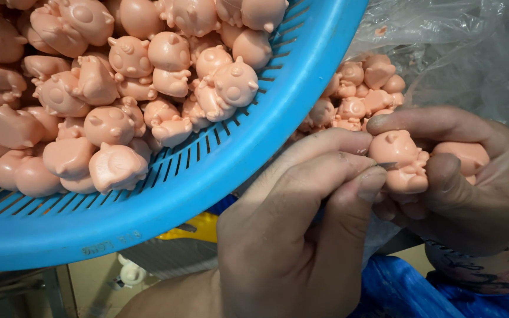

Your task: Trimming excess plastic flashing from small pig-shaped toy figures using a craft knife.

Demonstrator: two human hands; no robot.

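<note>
Dozens of small pink moulded pig figures fill the blue slotted plastic basket; the left hand pinches a thin blade shut-fingered against one pink rubbery pig figure, cupped in the right hand, probably light, squashy, best gripped around its body.

Pink figurines fill a bright blue slotted basket; beside it lie clear plastic and blue sheeting.
</note>
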